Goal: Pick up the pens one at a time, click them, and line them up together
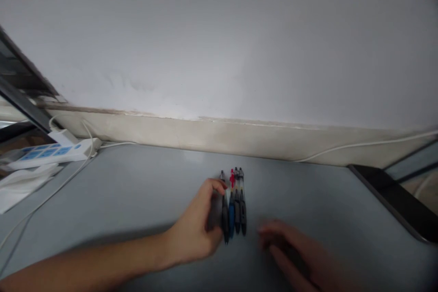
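Several pens lie side by side on the grey table (143,191), pointing away from me. The leftmost is a dark pen (225,216); beside it is a pen with a blue grip and red top (232,214), then two dark pens (237,212) (242,214). My left hand (201,223) is at the leftmost pen, index finger near its upper part and thumb near its lower part, with a gap between them. To the right of the pens, my right hand (290,251) is blurred, its fingers apart and nothing visible between them.
A white power strip (54,151) with cables and a white packet (25,185) are at the left. At the right edge lies a black flat object (393,200). The wall (219,45) rises behind the table, and a white cable (356,145) runs along its base.
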Demonstrator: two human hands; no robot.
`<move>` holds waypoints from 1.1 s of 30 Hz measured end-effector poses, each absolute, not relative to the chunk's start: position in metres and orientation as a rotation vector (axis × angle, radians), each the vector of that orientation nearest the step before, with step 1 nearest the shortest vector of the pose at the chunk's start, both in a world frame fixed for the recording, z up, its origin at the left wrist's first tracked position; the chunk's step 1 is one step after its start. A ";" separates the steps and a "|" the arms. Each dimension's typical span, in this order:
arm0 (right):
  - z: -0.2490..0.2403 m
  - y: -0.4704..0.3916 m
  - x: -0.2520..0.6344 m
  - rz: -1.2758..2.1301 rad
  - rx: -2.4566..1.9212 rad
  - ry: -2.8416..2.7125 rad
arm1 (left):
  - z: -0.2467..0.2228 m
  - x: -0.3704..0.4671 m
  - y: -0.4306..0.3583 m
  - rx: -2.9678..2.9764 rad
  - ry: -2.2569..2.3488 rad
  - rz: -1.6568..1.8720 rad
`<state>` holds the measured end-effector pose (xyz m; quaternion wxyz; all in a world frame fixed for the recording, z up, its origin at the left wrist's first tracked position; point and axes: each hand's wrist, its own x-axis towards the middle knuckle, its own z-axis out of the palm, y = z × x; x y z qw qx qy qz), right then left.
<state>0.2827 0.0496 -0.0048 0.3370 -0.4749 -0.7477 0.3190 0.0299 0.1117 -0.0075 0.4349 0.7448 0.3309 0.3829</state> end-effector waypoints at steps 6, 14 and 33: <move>-0.006 0.071 0.287 0.429 -1.134 -2.116 | -0.001 0.033 0.095 2.198 0.865 0.751; -0.020 0.069 0.291 0.327 -1.206 -2.158 | -0.008 0.034 0.099 2.163 0.844 0.803; -0.010 0.074 0.284 0.419 -1.306 -1.767 | -0.004 0.034 0.098 2.687 0.549 0.762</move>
